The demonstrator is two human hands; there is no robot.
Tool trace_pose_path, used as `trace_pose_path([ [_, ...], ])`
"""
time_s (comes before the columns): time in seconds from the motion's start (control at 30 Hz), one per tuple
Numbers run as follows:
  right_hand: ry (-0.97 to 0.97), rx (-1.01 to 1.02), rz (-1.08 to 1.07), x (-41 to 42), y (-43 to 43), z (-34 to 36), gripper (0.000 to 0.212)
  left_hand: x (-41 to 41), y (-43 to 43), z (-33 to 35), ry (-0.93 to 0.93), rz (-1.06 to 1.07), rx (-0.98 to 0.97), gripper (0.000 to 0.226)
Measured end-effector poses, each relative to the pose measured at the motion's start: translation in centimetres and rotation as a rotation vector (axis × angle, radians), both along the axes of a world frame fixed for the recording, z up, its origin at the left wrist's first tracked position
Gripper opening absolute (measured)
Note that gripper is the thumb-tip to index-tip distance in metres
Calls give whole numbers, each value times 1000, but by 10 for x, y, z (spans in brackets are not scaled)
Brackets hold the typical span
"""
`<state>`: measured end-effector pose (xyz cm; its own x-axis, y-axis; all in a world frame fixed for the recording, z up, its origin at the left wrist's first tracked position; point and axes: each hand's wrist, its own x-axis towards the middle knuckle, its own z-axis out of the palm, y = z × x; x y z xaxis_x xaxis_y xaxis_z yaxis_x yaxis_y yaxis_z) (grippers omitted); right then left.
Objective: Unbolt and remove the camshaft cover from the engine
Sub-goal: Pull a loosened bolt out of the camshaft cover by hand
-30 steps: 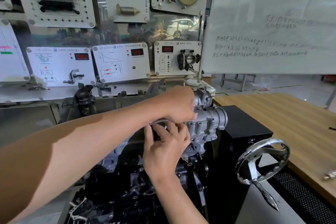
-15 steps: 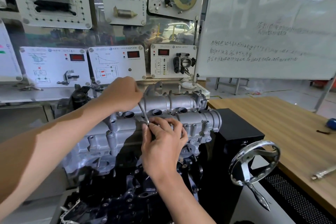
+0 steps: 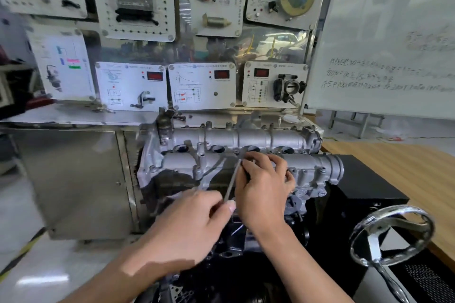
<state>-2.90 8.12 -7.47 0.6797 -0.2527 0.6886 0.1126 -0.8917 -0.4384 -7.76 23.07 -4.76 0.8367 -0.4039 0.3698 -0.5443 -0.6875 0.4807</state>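
Camshaft cover (image 3: 248, 136) sits seated on top of the engine (image 3: 302, 193), silver casting running left to right, not yet lifted. Right hand (image 3: 264, 187) curls its fingers round the head end of a thin wrench (image 3: 232, 179) at the cover's near rail, likely to keep it square on a bolt; the bolt itself is hidden under the fingers. Left hand (image 3: 194, 229) pinches the handle's free end, where leverage is best. Loosening appears underway.
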Motion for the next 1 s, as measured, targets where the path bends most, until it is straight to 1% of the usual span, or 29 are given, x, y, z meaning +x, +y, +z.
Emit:
trace_pose_path([
  [0.07, -70, -34, -16, -3, -6, 1, 14, -2, -19, -3, 103, -1, -117, 54],
  [0.13, -172, -39, 10, -4, -13, 2, 16, -2, -34, 1, 168, 3, -219, 53],
  [0.17, -236, -41, 76, -4, -17, 3, 19, -2, -41, 4, 190, -2, -257, 52],
  [0.23, -372, -31, 300, -2, -28, 4, 21, -4, -54, 9, 225, -32, -308, 51],
  [0.27, -405, -15, 412, -1, -32, 6, 20, -4, -59, 11, 235, -54, -323, 50],
  [0.33, -407, 29, 567, 0, -39, 11, 18, -6, -59, 17, 245, -119, -358, 47],
  [0.37, -388, 74, 635, -1, -41, 13, 15, -5, -53, 21, 201, -143, -358, 43],
  [0.4, -342, 144, 714, -1, -41, 14, 14, -1, -43, 25, 105, -147, -338, 38],
  [0.47, -134, 330, 917, -3, -36, 19, 15, 12, -16, 35, -126, -75, -233, 19],
  [0.5, -7, 405, 990, -3, -31, 22, 17, 22, 0, 39, -190, -17, -160, 12],
  [0.53, 96, 437, 1035, -1, -25, 24, 18, 30, 15, 44, -207, 30, -90, 21],
  [0.57, 163, 429, 1059, 1, -20, 27, 20, 39, 30, 46, -181, 33, -54, 30],
  [0.6, 198, 397, 1072, 3, -15, 30, 22, 46, 40, 48, -119, 2, -46, 32],
  [0.67, 216, 342, 1096, 8, -5, 36, 21, 54, 51, 47, -35, -106, -72, 25],
  [0.7, 216, 342, 1103, 10, -1, 38, 19, 57, 53, 44, -34, -131, -92, 24],
  [0.77, 194, 364, 1101, 11, 3, 41, 13, 65, 54, 37, -74, -103, -163, 25],
  [0.83, 139, 462, 1075, 10, 1, 41, 7, 73, 53, 31, -126, -37, -253, 34],
  [0.87, 97, 500, 1041, 8, -3, 40, 6, 77, 52, 29, -137, -22, -273, 34],
  [0.9, 44, 496, 1000, 6, -8, 38, 7, 80, 50, 27, -144, -18, -270, 30],
  [1.0, -51, 369, 896, -9, -19, 26, 13, 85, 47, 25, -200, -81, -181, 19],
])
